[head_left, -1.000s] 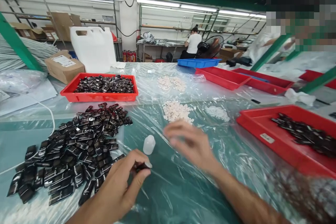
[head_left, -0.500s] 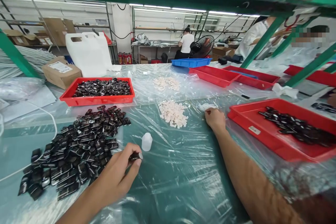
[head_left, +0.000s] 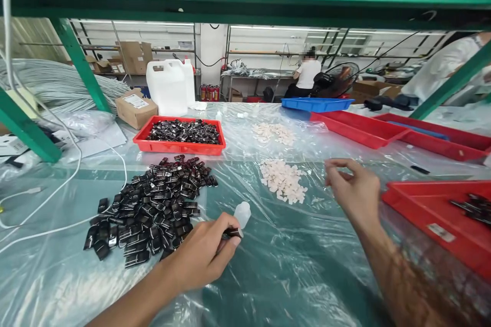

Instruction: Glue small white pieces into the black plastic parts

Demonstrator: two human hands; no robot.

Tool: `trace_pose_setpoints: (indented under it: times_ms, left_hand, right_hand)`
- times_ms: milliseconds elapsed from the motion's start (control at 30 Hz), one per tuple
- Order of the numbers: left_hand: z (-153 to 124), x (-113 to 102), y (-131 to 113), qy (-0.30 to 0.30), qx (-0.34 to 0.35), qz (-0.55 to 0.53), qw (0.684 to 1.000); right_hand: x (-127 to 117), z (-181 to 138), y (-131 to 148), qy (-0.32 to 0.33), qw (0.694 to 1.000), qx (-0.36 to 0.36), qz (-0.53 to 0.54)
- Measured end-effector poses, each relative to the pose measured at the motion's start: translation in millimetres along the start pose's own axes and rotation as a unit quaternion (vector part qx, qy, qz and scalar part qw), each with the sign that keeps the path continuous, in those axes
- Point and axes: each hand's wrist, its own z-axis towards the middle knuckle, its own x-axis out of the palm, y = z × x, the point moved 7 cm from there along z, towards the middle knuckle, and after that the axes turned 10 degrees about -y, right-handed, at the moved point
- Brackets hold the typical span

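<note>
Now, per item:
L hand (head_left: 199,260): near front edge of the table (head_left: 268,276), fingers pinched on one small black part (head_left: 233,233), tip out past the thumb (prob. held so the end stays reachable).
R hand (head_left: 353,189): raised just above the plastic sheet, thumb and forefinger closed together; can't tell if anything tiny sits between them.
Black parts pile (head_left: 153,209): loose heap just left of L hand, close for grabbing.
Small white bottle (head_left: 242,213): upright, just beyond the L fingertips.
White bits pile (head_left: 283,180): mid-table, btw. the two hands.
Red tray, right (head_left: 422,214): at right edge, few black parts inside.
Open room: bare sheet btw. hands along front edge.
</note>
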Motion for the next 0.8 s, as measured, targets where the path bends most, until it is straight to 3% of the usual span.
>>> trace_pose_setpoints:
  times_ms: [67,133,200,267,400,533,667,800]
  left_hand:
    - [-1,2,1,-0.01,0.008,-0.012,1.0]
    - [-2,4,1,-0.018,0.014,-0.024,0.999]
    - [-3,4,0,-0.022,0.01,-0.024,0.999]
    - [-4,3,-2,-0.018,0.005,-0.014,1.0]
    - [-3,-1,-7,-0.009,-0.004,0.027,1.0]
    - [-1,-3,-11,0.021,-0.003,0.059,0.998]
    - [1,-3,-13,0.038,0.004,0.064,0.997]
    - [2,-5,-16,0.028,0.015,0.062,0.998]
  right_hand:
    - [11,-47,38,0.101,0.991,-0.015,0.089]
    - [21,-102,72,0.217,0.962,-0.029,0.166]
    - [29,-152,101,0.369,0.874,-0.007,0.317]
    - [31,-171,111,0.439,0.822,0.033,0.361]
    - [44,-138,85,0.494,0.841,0.07,0.208]
    - [62,-92,44,0.495,0.863,0.083,0.061]
    - [79,-84,20,0.5,0.86,0.098,0.029]
    - [79,-85,18,0.495,0.864,0.086,0.032]
